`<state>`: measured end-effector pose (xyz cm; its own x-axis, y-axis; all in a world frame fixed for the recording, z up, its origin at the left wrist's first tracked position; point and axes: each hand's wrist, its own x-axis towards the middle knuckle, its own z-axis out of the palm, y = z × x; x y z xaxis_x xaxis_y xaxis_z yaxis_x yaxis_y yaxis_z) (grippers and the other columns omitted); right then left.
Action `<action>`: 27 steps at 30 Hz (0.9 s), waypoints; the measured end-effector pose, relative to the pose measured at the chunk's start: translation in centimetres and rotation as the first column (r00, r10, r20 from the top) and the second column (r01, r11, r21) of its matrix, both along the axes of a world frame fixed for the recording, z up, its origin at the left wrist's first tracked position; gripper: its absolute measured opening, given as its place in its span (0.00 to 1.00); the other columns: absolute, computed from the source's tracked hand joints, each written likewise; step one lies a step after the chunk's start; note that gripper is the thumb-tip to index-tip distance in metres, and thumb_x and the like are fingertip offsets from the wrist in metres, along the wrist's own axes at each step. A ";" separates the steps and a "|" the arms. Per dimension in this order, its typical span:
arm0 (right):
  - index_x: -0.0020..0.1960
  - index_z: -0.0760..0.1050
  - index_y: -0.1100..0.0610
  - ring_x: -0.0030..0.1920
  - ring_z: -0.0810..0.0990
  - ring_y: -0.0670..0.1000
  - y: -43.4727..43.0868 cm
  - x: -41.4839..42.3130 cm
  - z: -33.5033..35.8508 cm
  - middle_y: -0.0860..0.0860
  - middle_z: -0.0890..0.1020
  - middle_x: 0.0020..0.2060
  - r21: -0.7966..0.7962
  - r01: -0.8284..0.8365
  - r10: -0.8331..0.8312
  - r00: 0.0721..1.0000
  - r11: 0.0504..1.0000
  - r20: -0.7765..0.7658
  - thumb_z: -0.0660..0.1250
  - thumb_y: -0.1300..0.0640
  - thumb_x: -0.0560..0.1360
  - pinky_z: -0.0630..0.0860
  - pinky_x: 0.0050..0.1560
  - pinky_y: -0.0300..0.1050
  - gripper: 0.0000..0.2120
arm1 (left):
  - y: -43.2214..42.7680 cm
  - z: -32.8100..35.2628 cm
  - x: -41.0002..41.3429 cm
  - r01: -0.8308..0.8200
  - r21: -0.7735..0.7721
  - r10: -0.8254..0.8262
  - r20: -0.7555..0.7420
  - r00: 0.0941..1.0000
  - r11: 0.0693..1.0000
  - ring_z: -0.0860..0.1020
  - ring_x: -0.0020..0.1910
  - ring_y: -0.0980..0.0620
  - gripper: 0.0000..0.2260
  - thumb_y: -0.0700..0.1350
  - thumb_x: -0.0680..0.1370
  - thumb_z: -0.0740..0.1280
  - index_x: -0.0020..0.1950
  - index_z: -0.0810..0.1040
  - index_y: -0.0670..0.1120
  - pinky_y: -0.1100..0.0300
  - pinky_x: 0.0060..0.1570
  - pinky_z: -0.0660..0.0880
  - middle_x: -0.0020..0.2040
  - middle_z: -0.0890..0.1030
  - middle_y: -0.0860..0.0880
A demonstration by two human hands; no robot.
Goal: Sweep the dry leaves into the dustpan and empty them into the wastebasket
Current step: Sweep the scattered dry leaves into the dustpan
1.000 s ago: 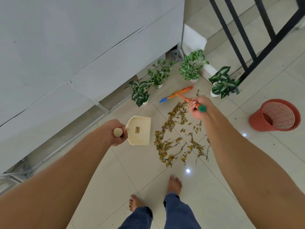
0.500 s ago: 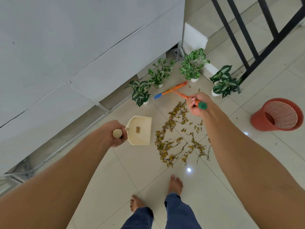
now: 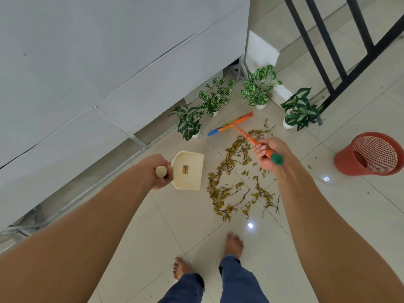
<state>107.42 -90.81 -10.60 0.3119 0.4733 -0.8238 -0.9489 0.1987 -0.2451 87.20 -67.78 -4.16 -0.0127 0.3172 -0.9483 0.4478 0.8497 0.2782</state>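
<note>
We log: left hand point(image 3: 160, 171) grips the cream dustpan point(image 3: 194, 178) by its handle, pan on the tiled floor point(image 3: 170, 232). Right hand point(image 3: 267, 155) is curled round the orange broom point(image 3: 244, 134), its head at 12 o'clock of the dry leaves point(image 3: 216, 193). Leaves lie just at 3 o'clock of the dustpan. Red wastebasket point(image 3: 345, 162) stands farther toward 3 o'clock, well apart.

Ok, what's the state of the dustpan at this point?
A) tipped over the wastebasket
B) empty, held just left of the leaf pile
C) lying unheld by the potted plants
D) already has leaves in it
B: the left hand grips the handle of the dustpan, whose inside is bare, and the dry leaves all lie to its right.
</note>
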 end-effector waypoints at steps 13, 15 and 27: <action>0.54 0.71 0.62 0.17 0.69 0.42 -2.8 -2.0 1.4 0.48 0.69 0.30 0.004 0.086 -0.086 0.996 0.996 -0.009 0.55 0.63 0.82 0.67 0.16 0.32 0.07 | -0.1 -0.2 -0.1 0.053 0.008 -0.053 0.014 0.999 0.999 0.69 0.15 0.53 0.11 0.34 0.79 0.62 0.61 0.71 0.40 0.67 0.16 0.70 0.37 0.71 0.45; 0.51 0.71 0.61 0.18 0.69 0.42 -2.4 -0.9 0.9 0.48 0.70 0.31 -0.007 0.108 -0.108 0.994 0.994 0.013 0.54 0.63 0.81 0.68 0.16 0.32 0.07 | 0.0 -0.5 -0.1 0.054 0.007 -0.054 0.016 0.998 0.999 0.68 0.16 0.53 0.11 0.34 0.79 0.62 0.61 0.71 0.40 0.68 0.16 0.70 0.37 0.71 0.45; 0.54 0.72 0.64 0.17 0.68 0.43 -4.8 -1.1 1.3 0.48 0.69 0.29 -0.089 0.170 -0.174 0.984 0.981 -0.045 0.55 0.63 0.81 0.66 0.15 0.32 0.09 | -1.0 -0.8 -0.2 0.067 0.015 -0.067 -0.018 0.998 0.998 0.69 0.16 0.53 0.11 0.34 0.78 0.62 0.60 0.71 0.41 0.67 0.17 0.70 0.37 0.72 0.45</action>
